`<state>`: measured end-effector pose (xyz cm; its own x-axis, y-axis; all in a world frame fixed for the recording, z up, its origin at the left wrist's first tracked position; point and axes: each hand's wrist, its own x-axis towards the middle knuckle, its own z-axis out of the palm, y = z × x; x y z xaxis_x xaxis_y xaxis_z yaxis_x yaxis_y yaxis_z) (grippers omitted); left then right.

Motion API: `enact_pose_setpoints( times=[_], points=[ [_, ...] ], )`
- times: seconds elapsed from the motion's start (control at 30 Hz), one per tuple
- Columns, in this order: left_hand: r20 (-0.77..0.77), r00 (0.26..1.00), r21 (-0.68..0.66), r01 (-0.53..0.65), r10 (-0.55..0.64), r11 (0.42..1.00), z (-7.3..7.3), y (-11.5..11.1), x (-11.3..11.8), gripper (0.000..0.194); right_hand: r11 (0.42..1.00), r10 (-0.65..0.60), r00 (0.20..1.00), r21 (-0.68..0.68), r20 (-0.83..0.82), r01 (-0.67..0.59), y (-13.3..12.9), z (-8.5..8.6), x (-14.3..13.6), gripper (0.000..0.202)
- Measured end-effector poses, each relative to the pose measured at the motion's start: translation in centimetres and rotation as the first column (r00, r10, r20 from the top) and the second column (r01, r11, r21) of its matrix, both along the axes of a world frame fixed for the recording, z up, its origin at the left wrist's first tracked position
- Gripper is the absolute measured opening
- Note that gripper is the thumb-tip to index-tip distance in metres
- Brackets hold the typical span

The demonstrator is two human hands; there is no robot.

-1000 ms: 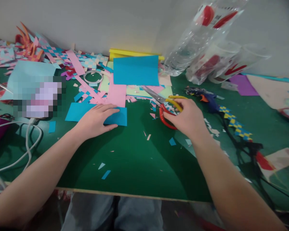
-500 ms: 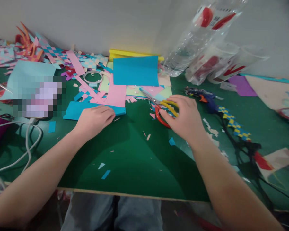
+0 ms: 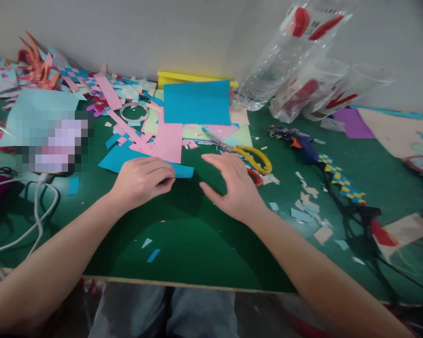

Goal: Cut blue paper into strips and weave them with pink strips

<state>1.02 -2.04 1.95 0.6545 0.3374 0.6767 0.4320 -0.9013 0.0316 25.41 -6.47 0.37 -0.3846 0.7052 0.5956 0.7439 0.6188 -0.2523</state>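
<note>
My left hand (image 3: 146, 180) pinches a folded piece of blue paper (image 3: 113, 158), whose right end sticks out past my fingertips. Just to the right is my right hand (image 3: 232, 185), thumb and fingers spread apart with nothing between them. Behind it lie scissors (image 3: 253, 157) with yellow and red handles on the green table, blades pointing to the back left; my hand partly hides the red handle. A flat blue paper sheet (image 3: 196, 102) rests on pink and pale green papers further back.
Paper scraps (image 3: 308, 206) lie at the right near a blue glue gun (image 3: 305, 149) with its black cord. Wrapped plastic cups (image 3: 312, 89) stand against the wall. On the left are a blurred phone (image 3: 58, 145), white cable (image 3: 38, 206) and a tape ring (image 3: 134, 112).
My right hand has come off the scissors and moved left toward the folded blue paper. My left hand has lifted that paper slightly and shifted it right.
</note>
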Motion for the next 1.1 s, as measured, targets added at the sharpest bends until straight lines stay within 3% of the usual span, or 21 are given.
enact_pose_setpoints(
  times=[0.1, 0.2, 0.53, 0.63, 0.73, 0.83, 1.0, 1.1],
  points=[
    [-0.017, 0.995, 0.027, 0.102, -0.102, 0.994, 0.1, -0.5, 0.6, 0.007, 0.990, 0.133, 0.991, 0.042, 0.020, -0.133, -0.4, 0.0, -1.0, 0.036],
    [0.001, 0.989, 0.055, 0.147, -0.147, 0.988, 0.1, -0.9, 1.0, 0.004, 0.973, 0.192, 0.981, 0.128, -0.007, -0.190, -0.6, 0.0, -1.5, 0.016],
    [0.000, 0.997, -0.004, 0.083, -0.083, 0.997, 0.0, -0.3, 0.5, 0.005, 0.975, 0.174, 0.963, 0.171, -0.207, -0.139, -0.5, 0.0, -1.4, 0.021],
    [-0.044, 0.998, -0.038, 0.037, -0.038, 0.999, 0.1, -0.2, 0.2, 0.008, 0.989, 0.140, 0.938, 0.089, -0.317, -0.117, -0.5, 0.1, -1.2, 0.022],
    [-0.067, 0.998, -0.083, -0.022, 0.016, 0.996, 0.0, 0.1, -0.1, 0.012, 0.985, 0.083, 0.880, -0.094, -0.467, -0.143, -0.5, 0.1, -1.1, 0.020],
    [-0.034, 0.997, -0.111, -0.075, 0.071, 0.991, -0.3, 0.5, -0.3, 0.013, 0.931, 0.011, 0.762, -0.270, -0.647, -0.243, -0.2, 0.1, -0.9, 0.026],
    [0.014, 0.988, -0.138, -0.152, 0.156, 0.979, -0.6, 1.1, -0.6, 0.017, 0.865, -0.160, 0.580, -0.397, -0.799, -0.307, 0.6, -0.6, -0.3, 0.044],
    [0.030, 0.977, -0.125, -0.207, 0.212, 0.970, -0.7, 1.2, -0.7, 0.016, 0.873, -0.209, 0.598, -0.423, -0.774, -0.242, 1.0, -1.1, 0.1, 0.051]
  ],
)
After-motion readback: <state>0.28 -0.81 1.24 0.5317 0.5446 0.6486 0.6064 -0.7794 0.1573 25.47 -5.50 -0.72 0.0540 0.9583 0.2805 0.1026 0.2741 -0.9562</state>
